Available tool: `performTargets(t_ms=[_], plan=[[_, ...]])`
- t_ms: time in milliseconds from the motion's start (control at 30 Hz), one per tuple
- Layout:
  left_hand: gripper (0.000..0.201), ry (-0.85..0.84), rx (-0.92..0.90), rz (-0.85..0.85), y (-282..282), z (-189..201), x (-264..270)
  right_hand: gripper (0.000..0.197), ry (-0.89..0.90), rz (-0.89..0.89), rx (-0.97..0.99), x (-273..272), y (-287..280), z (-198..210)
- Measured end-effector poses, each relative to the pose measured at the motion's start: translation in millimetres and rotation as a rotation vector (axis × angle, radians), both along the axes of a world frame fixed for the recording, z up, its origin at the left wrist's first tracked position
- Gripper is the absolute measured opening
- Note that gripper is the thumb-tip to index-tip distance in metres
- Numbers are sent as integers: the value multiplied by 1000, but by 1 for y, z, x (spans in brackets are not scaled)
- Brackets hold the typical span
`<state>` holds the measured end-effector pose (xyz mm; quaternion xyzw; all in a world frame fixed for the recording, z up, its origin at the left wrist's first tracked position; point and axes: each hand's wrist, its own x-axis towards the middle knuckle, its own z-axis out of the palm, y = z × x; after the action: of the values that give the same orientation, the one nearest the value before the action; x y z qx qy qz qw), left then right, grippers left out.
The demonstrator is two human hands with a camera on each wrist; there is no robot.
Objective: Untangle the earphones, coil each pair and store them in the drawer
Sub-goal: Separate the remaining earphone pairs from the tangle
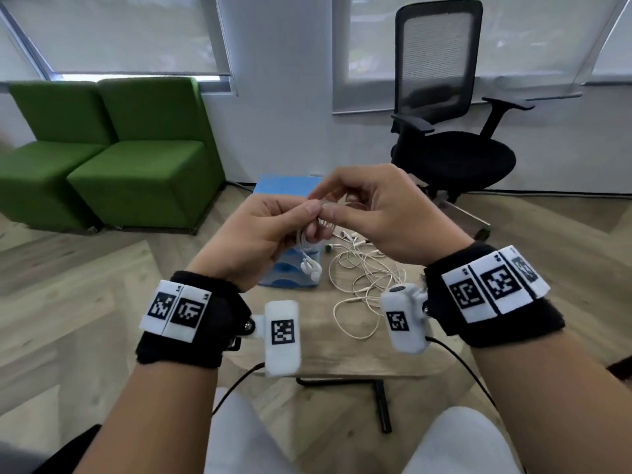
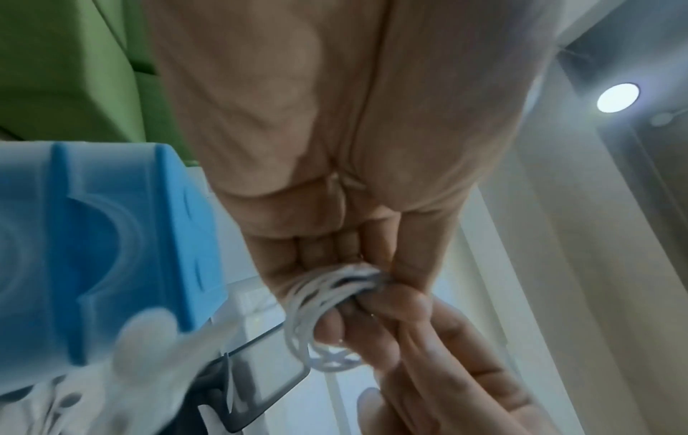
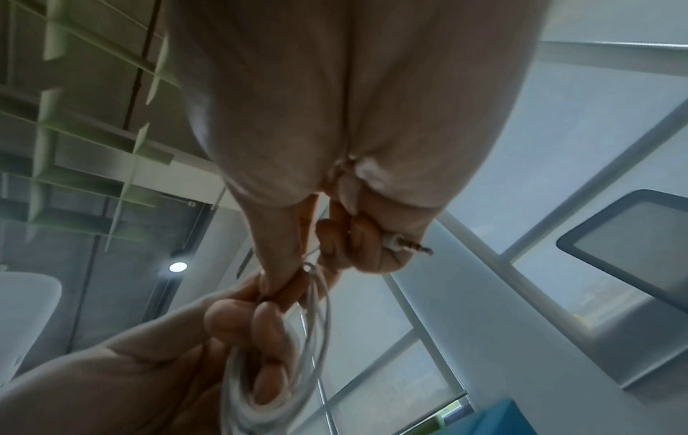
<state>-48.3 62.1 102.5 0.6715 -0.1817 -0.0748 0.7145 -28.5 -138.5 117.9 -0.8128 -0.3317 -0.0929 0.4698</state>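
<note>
My left hand [image 1: 273, 227] is raised above the table and holds a coil of white earphone cable [image 2: 324, 312] wound round its fingers. Two white earbuds [image 1: 311, 268] dangle below it. My right hand [image 1: 355, 210] meets the left hand at the fingertips and pinches the cable's end. The metal jack plug [image 3: 407, 245] sticks out from between the right fingers. A loose tangle of white earphones [image 1: 362, 278] lies on the wooden table [image 1: 342, 357] under my right hand. The blue drawer box [image 1: 290, 268] stands behind my hands, mostly hidden by them.
Two green seats [image 1: 113, 159] stand at the left on the wooden floor. A black office chair [image 1: 451, 131] is at the back right. My knees in light trousers [image 1: 239, 439] are below the table's near edge.
</note>
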Motion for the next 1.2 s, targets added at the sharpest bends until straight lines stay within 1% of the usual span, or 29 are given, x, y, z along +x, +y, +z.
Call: performTargets(t_ms=[67, 167, 267, 333, 467, 567, 600, 633, 733, 833, 867, 900, 967, 1100, 1133, 1200], plan=[[26, 7, -25, 85, -3, -8, -3, 7, 21, -59, 27, 0, 5, -9], [8, 16, -9, 159, -8, -21, -3, 7, 74, -169, 67, -3, 7, -23], [7, -2, 58, 212, -12, -29, 0, 11, 102, -228, 79, -8, 2, -33], [9, -10, 78, 231, -18, -32, 1, 13, 90, -277, 41, -12, -4, -37], [12, 53, 14, 262, -28, -37, -2, 15, -14, -429, -100, -16, -19, -42], [11, 98, -20, 237, -30, -40, -5, 15, -63, -520, -231, -17, -20, -46], [12, 115, -39, 219, -31, -40, -7, 15, -54, -528, -210, -17, -19, -47], [12, 132, -59, 206, -31, -41, -8, 16, -25, -520, -142, -16, -18, -49], [12, 154, -91, 209, -32, -41, -11, 18, 169, -476, 116, -13, -14, -56], [15, 151, -116, 254, -33, -43, -10, 22, 425, -318, 419, -14, -12, -60], [15, 144, -122, 271, -33, -44, -10, 19, 495, -247, 505, -16, -13, -61], [16, 137, -125, 285, -34, -46, -10, 14, 525, -191, 542, -18, -13, -61], [16, 126, -128, 299, -35, -48, -10, 16, 474, -164, 487, -20, -14, -64], [13, 98, -63, 314, -39, -52, -11, 27, 387, -228, 429, -17, -12, -70], [13, 85, -30, 327, -40, -53, -10, 28, 387, -247, 439, -17, -11, -70], [14, 55, 13, 336, -37, -54, -10, 29, 451, -231, 529, -18, -10, -70]])
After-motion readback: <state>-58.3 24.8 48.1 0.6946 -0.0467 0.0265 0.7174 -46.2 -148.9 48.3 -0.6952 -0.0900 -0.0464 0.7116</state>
